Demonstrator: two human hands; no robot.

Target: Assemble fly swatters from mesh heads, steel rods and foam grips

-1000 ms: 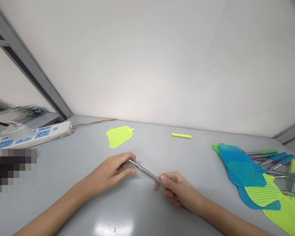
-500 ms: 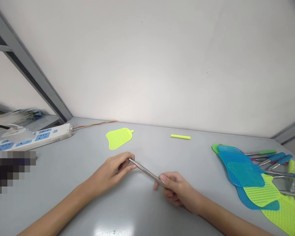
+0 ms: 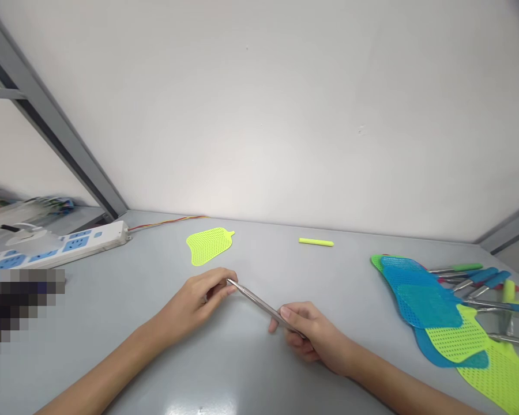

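Note:
A slim silver metal rod [image 3: 259,301] slants between my two hands, above the grey table. My left hand [image 3: 207,294] pinches its far, narrower tip between thumb and fingers. My right hand [image 3: 307,331] is wrapped round the near end, the thumb lying along the top, and the rod's lower end is partly hidden in the palm. Beyond my left hand lies a yellow-green fly swatter head [image 3: 210,246] with a short stub. A yellow-green handle grip [image 3: 316,242] rests by itself farther back, to the right.
On the right is a pile of fly swatters with blue heads [image 3: 430,302] and yellow-green heads [image 3: 458,337], their metal shafts overlapping. A white power strip [image 3: 95,242] with a plug stands at the left. The wall [image 3: 259,115] rises behind the grey table [image 3: 251,369].
The view has shifted very slightly. Both hands keep their hold on the rod in nearly the same position.

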